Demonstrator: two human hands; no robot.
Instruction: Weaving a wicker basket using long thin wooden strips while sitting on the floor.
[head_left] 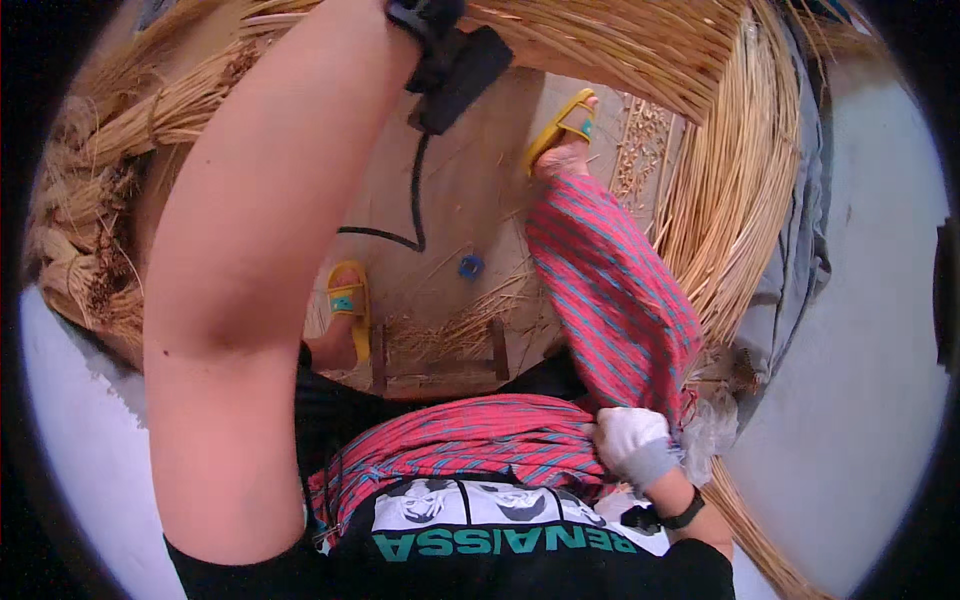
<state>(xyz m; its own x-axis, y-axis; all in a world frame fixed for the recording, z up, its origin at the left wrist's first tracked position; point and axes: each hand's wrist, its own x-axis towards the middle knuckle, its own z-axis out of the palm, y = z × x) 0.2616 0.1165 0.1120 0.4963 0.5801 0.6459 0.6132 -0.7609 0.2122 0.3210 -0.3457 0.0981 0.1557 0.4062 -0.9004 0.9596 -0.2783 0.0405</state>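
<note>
My left forearm (260, 200) reaches up and forward across the view. Its wrist carries a black strapped device (460, 80) with a dark cable (417, 190), and the left hand itself lies beyond the upper edge. My right hand (635, 443), in a white glove with a grey cuff, is closed at my right hip. It rests against a red cloth with blue-grey stripes (620, 290) that covers my lap and right leg. What its fingers hold, if anything, is hidden. A crumpled clear plastic bag (712, 425) lies just beside this hand.
Long straw-coloured stalks (745, 190) lie at the right, and more are laid across the top. Bundled stalks with bushy heads (90, 225) are stacked at the left. Between my yellow slippers (347, 300) are loose stalks, a small blue ring-shaped object (471, 265) and a low wooden frame (440, 372).
</note>
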